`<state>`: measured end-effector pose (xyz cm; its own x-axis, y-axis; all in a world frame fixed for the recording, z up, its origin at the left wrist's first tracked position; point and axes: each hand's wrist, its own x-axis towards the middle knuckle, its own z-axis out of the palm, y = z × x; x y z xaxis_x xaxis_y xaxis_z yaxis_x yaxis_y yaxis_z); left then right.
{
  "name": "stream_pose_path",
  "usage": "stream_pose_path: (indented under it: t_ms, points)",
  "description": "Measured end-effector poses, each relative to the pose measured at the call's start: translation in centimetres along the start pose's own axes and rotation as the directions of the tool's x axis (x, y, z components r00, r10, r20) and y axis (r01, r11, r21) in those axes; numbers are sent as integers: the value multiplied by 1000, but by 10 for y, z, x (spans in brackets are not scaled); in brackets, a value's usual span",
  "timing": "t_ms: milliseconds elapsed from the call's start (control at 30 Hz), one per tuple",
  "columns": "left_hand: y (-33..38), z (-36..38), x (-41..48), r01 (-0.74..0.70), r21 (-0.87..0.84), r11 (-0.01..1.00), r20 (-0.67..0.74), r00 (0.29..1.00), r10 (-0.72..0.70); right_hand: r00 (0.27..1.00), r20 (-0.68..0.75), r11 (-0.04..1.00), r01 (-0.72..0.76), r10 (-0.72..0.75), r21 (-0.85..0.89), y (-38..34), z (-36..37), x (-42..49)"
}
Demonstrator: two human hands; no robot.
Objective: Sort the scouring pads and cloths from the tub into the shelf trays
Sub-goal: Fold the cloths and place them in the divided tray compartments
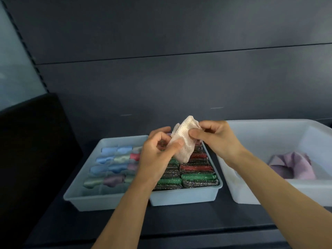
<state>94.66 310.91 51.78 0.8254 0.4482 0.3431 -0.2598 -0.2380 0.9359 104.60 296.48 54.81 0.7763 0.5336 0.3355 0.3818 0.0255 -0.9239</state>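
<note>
cream cloth [183, 141] is soft and floppy; we're pinching it with left hand [158, 153] and right hand [215, 137] above the pad tray [185, 196], edges grip best.

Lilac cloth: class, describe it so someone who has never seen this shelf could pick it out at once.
Find the large white tub at the right of the dark shelf. The lilac cloth lies crumpled inside it. Unlike the cream cloth pinched by the left hand and right hand, and the pieces packed in the left tray and right tray, it is loose and purple.
</note>
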Motion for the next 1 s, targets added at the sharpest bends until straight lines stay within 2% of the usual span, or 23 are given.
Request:
stream_pose_path:
  t_ms: [233,333,433,500,533,600,633,667,700,733,800,867,933,1000]
  points:
    - [0,-31,-6,101,-170,980,5,995,-102,991,80,993,-110,106,51,-7,30,6]
    - [0,-41,-8,201,-242,949,64,980,-191,987,86,989,-138,134,46,-10,40,6]
    - [2,-48,-8,181,-266,947,55,984,-172,971,-10,968,-236,237,84,-5,54,5]
    - [-1,-49,-8,152,-262,953,-47,984,-170,898,-22,897,-439,440,45,1,62,0]
    - [-3,-48,-8,131,-245,961,-99,982,-159,838,54,839,-544,543,2,3,66,-4]
    - [-7,-46,-9,79,-149,986,-196,975,-108,693,318,744,-666,648,-65,10,73,-11]
    - [-9,-45,-10,60,-99,993,-233,969,-81,631,439,720,-691,640,-57,12,76,-13]
    - [-11,-45,-11,45,-67,997,-255,965,-61,599,521,710,-704,609,-20,13,80,-15]
    - [-13,-45,-12,31,-52,998,-265,963,-43,609,553,711,-702,569,41,13,84,-16]
    - [-15,-47,-12,12,-37,999,-274,961,-21,654,540,723,-681,530,115,12,89,-16]
    - [-17,-49,-13,-23,22,1000,-296,955,28,777,439,757,-593,451,272,11,97,-13]
    - [-15,-49,-15,7,10,1000,-301,954,-4,863,318,745,-501,392,441,9,102,-10]
    - [-9,-50,-17,151,-134,979,-267,946,-182,904,247,729,-427,348,535,6,104,-7]
    - [-5,-57,-16,349,-329,877,-94,912,-398,918,249,725,-398,310,562,5,103,-7]
